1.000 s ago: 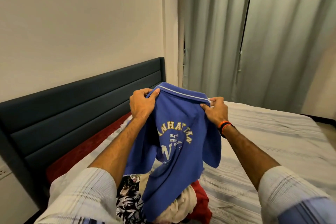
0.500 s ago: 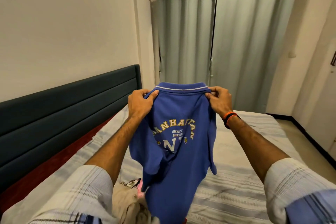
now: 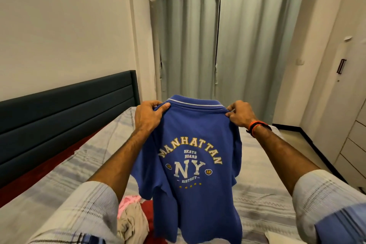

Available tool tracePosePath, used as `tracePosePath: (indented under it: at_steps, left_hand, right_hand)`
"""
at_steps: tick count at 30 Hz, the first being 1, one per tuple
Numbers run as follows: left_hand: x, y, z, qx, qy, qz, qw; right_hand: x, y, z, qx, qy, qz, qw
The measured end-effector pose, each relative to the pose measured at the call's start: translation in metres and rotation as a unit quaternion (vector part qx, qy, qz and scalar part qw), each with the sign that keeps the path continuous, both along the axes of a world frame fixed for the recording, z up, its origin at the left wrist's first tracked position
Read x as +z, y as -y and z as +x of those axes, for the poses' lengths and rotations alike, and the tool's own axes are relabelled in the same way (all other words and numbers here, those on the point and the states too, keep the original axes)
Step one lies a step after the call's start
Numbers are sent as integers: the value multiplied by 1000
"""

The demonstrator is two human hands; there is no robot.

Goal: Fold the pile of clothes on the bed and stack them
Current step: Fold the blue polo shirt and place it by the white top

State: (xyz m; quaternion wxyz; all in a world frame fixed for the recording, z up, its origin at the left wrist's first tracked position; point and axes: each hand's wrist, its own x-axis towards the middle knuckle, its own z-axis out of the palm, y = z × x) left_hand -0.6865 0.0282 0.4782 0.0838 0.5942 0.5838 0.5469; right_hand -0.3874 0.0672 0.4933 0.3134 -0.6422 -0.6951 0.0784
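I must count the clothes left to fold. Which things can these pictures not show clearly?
Head view only:
- Pile of clothes: mostly behind the blue shirt and the left sleeve; count unknown.
- Shirt hem: cut off by the bottom edge.
- Shirt's far side: faces away.
- White object: cropped at the bottom edge; unidentifiable.

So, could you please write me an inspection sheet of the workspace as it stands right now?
Surface: bed with a grey striped sheet, flat on the far side.
Job's things: blue polo shirt held up in the air by its shoulders, "MANHATTAN NY" print facing the camera; unfolded pile of clothes at the near edge, pink, beige and red pieces showing.
Clutter: a pale object at the lower right edge, too cropped to identify.
Grippers: left hand and right hand each pinch a shoulder beside the collar; orange wristband on the right wrist.
Cables: nothing seen.
Surroundings: dark headboard at left, closed grey curtains behind.
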Motion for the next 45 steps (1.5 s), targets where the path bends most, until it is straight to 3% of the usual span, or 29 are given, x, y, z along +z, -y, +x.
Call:
tracePosePath:
  at_steps: [11, 16, 28, 39, 45]
  left_hand:
    - [-7, -27, 33, 2, -61, -46, 997]
    - [-12, -38, 32, -30, -63, -54, 996]
    - [-21, -67, 25, -90, -96, -50, 990]
    - [-28, -95, 25, 3, -196, -80, 977]
    - [-21, -100, 30, -9, -204, -137, 969]
  right_hand:
    - [-24, -7, 58, 18, -122, -2, 992]
    - [-22, -13, 67, 29, -90, 59, 994]
    - [-18, -17, 73, 34, 9, 7, 999]
    - [-18, -21, 63, -65, 31, -3, 997]
    - [-19, -22, 59, -94, 71, -6, 993]
